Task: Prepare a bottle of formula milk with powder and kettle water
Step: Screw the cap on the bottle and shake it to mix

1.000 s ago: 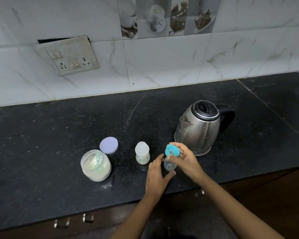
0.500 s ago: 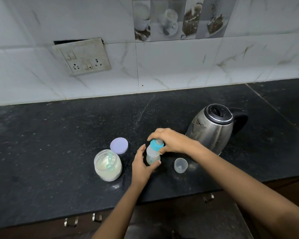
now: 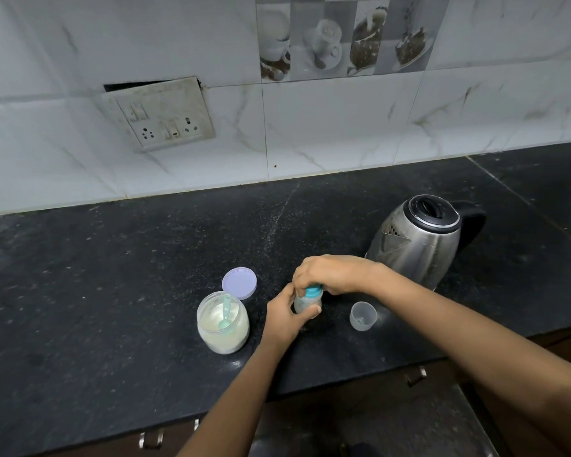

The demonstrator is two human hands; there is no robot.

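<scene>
Near the front edge of the black stone tabletop (image 3: 112, 258), the left hand (image 3: 285, 319) grips the small clear baby bottle (image 3: 305, 305); the right hand (image 3: 330, 273) pinches its teal screw cap (image 3: 313, 292).

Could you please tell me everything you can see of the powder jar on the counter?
The powder jar is a rounded, clear container, plastic by its look, standing upright and open on the black counter. Pale cream powder fills much of it, and a teal scoop lies inside on the powder. Its lavender lid lies flat just behind it. No hand touches it.
</scene>
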